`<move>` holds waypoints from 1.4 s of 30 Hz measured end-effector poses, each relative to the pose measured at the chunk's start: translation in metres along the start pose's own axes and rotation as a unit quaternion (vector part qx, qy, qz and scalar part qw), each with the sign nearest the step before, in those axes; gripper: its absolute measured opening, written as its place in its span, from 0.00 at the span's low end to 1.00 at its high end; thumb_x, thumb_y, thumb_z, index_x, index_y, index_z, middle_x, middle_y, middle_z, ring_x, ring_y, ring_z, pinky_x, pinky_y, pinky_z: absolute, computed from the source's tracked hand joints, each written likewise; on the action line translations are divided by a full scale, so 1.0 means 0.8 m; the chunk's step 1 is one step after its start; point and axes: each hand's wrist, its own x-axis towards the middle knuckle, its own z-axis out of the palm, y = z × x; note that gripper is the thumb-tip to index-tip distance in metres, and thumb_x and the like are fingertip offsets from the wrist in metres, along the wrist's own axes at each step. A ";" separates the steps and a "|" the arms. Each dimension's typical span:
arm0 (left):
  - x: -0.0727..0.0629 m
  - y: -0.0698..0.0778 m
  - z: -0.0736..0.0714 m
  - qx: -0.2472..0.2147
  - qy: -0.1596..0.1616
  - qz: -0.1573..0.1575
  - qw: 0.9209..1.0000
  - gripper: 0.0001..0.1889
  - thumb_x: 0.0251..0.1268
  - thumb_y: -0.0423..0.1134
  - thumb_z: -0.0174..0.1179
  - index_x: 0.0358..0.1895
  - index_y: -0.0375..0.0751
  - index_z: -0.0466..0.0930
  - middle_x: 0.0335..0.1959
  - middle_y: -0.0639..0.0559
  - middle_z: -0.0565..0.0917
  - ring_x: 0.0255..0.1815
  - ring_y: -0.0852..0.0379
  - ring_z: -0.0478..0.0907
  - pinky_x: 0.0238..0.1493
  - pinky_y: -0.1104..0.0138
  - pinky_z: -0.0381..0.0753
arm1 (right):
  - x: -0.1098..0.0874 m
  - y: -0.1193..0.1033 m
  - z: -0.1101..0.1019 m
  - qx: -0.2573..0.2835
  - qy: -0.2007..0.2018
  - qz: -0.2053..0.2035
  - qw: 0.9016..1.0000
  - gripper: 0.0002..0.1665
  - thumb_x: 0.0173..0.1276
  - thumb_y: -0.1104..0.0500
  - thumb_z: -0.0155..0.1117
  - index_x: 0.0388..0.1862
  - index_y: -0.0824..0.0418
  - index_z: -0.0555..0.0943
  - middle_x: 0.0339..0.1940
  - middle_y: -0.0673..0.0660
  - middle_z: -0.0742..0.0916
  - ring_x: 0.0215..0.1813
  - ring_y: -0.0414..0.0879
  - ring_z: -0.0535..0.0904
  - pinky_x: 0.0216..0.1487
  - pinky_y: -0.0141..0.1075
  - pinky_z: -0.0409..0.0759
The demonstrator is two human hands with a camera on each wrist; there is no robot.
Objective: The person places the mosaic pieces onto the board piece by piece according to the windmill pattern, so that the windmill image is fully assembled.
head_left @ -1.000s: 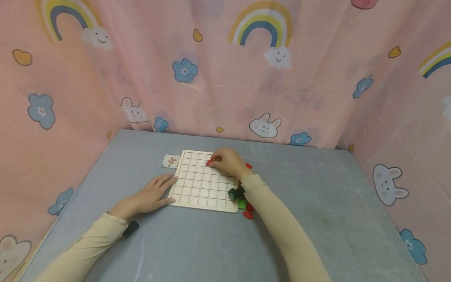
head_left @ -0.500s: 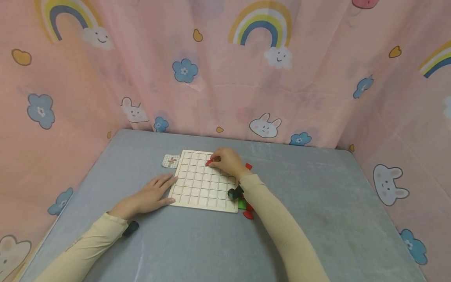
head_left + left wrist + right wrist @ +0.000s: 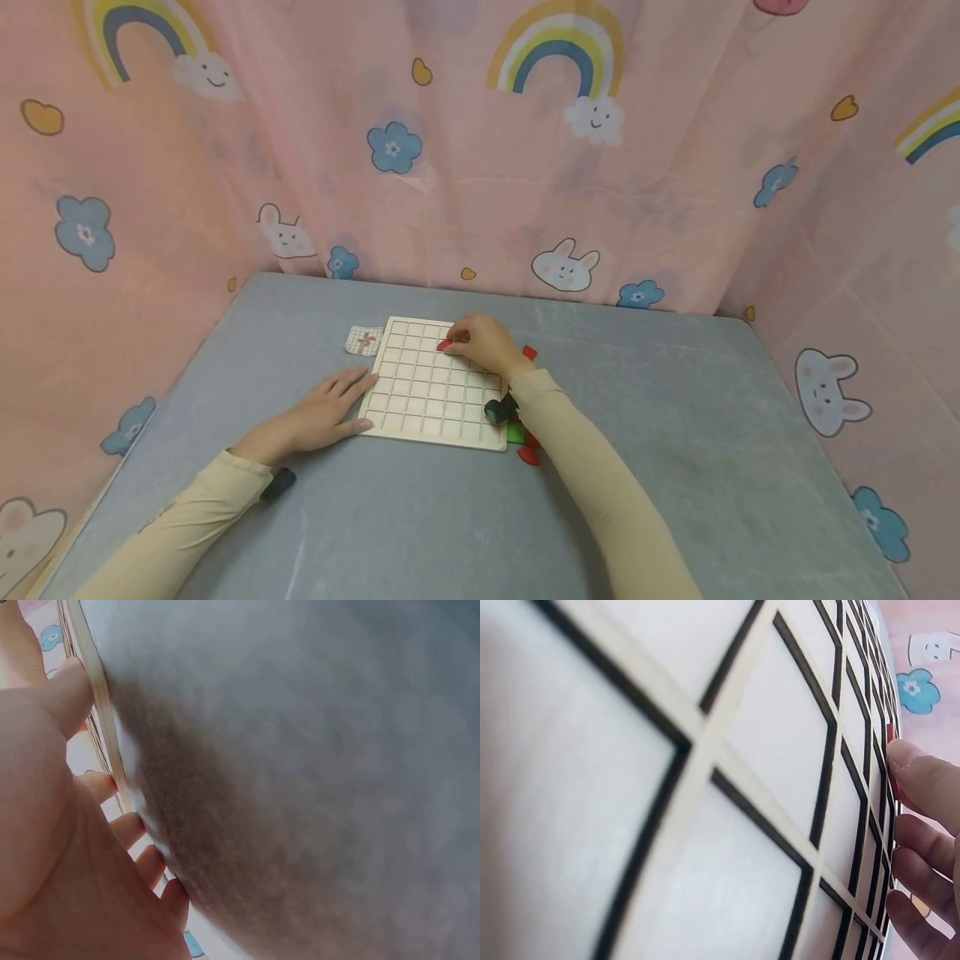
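Observation:
A pale wooden grid board (image 3: pixel 420 387) with rows of square cells lies on the grey table. My right hand (image 3: pixel 483 343) reaches over its upper part and pinches a small red piece (image 3: pixel 444 345) between thumb and fingers, right at the cells. The right wrist view shows the red piece (image 3: pixel 892 754) edge-on at the board's surface, under the thumb. At the board's left edge rests my left hand (image 3: pixel 326 410), fingers spread and fairly straight. In the left wrist view the left hand's fingertips (image 3: pixel 129 829) touch the board's side (image 3: pixel 105 712).
A small card (image 3: pixel 363 341) with a gridded pinwheel picture lies by the board's upper left corner. Along the right side are a green piece (image 3: pixel 516 432), a red fan-shaped piece (image 3: pixel 528 456) and a red piece (image 3: pixel 529 352), partly behind the right arm. A pink curtain (image 3: pixel 465 208) hangs behind the table.
Both hands keep nearly the same places. The red piece at the right fingertips has turned or shifted very slightly on the board.

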 end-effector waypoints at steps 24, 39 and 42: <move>0.001 0.000 0.002 0.010 -0.019 -0.020 1.000 0.39 0.74 0.55 0.53 0.79 0.42 0.50 0.81 0.38 0.51 0.80 0.33 0.47 0.76 0.39 0.50 | -0.004 0.001 -0.003 0.040 -0.014 0.006 0.999 0.15 0.63 0.52 0.73 0.47 0.55 0.87 0.39 0.52 0.86 0.43 0.45 0.79 0.49 0.38 0.79; 0.001 0.003 -0.003 -0.002 -0.023 -0.015 1.000 0.40 0.74 0.57 0.51 0.79 0.40 0.49 0.80 0.35 0.50 0.80 0.31 0.47 0.75 0.37 0.49 | -0.020 0.009 -0.014 0.136 -0.011 0.019 0.990 0.17 0.65 0.58 0.71 0.52 0.62 0.85 0.51 0.58 0.86 0.54 0.52 0.82 0.59 0.44 0.80; 0.000 0.006 -0.005 -0.008 -0.015 -0.011 1.000 0.39 0.73 0.55 0.53 0.79 0.38 0.51 0.80 0.33 0.52 0.79 0.29 0.48 0.74 0.36 0.51 | -0.028 0.013 -0.018 0.133 -0.006 0.014 0.991 0.18 0.66 0.58 0.70 0.53 0.62 0.84 0.51 0.58 0.86 0.55 0.52 0.81 0.59 0.45 0.80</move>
